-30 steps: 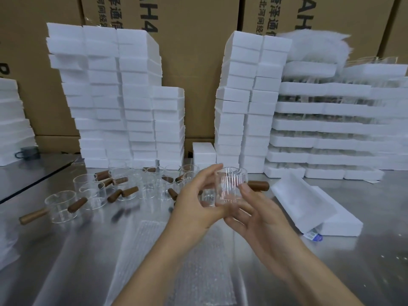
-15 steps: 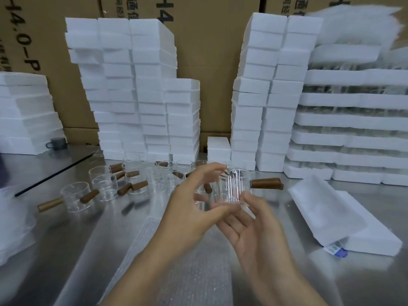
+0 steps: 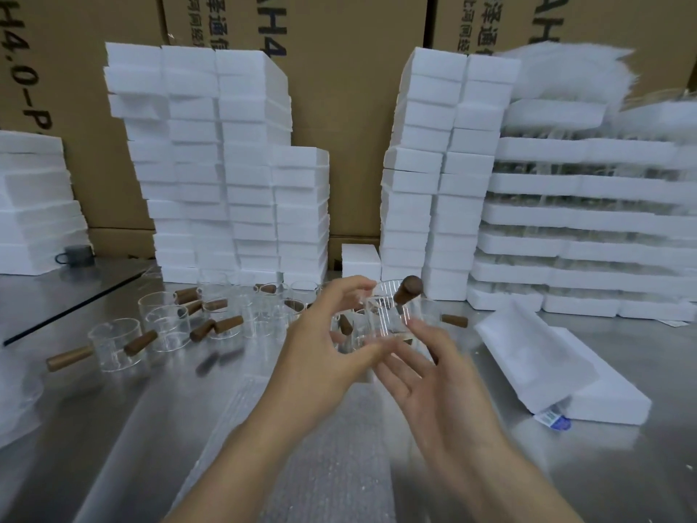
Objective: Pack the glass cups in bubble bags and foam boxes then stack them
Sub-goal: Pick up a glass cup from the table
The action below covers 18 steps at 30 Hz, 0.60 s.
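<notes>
A ribbed glass cup with a brown wooden handle is held above the steel table. My left hand grips it from the left, fingers curled over the rim and thumb under the base. My right hand touches the cup's right side and underside with straight, spread fingers. The handle points up and towards me. A flat pile of bubble bags lies on the table below my hands. An open foam box lies at the right, its lid tilted.
Several more glass cups with wooden handles stand left of my hands. Tall stacks of foam boxes rise behind, another foam stack stands at centre right, and foam trays of glassware are far right. A grey mug sits far left.
The cup has been turned in my hands: its wooden handle, which pointed right, now sticks up towards me. My right fingers have spread along the cup's side.
</notes>
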Each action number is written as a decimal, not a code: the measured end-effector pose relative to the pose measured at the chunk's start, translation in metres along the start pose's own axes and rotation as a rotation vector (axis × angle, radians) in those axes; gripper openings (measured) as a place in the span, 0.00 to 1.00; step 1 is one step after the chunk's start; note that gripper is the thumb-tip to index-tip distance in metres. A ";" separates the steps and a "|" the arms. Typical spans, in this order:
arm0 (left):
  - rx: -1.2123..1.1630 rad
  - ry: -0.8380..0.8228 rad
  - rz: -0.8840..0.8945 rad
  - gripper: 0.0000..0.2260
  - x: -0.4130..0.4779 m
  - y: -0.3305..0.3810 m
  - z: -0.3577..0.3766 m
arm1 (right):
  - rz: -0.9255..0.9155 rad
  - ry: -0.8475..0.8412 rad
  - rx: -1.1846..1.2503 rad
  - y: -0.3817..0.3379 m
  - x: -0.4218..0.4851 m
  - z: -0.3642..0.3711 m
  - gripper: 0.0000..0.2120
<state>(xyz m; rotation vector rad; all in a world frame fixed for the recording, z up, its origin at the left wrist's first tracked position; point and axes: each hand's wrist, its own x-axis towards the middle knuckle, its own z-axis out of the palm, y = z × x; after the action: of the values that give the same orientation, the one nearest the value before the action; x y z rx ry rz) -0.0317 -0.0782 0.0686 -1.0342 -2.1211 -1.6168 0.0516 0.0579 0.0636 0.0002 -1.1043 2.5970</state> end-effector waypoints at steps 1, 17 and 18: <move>-0.001 0.000 -0.006 0.29 0.000 0.000 0.000 | -0.053 0.033 -0.044 0.001 0.001 -0.001 0.27; 0.167 0.069 0.131 0.28 -0.004 -0.006 -0.002 | -0.432 0.185 -0.548 0.012 -0.002 -0.005 0.24; 0.157 0.067 0.122 0.29 -0.004 -0.007 -0.003 | -0.347 0.178 -0.492 0.011 -0.001 -0.006 0.24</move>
<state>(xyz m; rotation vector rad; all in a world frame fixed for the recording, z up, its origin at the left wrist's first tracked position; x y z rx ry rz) -0.0347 -0.0832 0.0619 -1.0222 -2.0610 -1.3856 0.0502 0.0541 0.0515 -0.1351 -1.4921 1.9357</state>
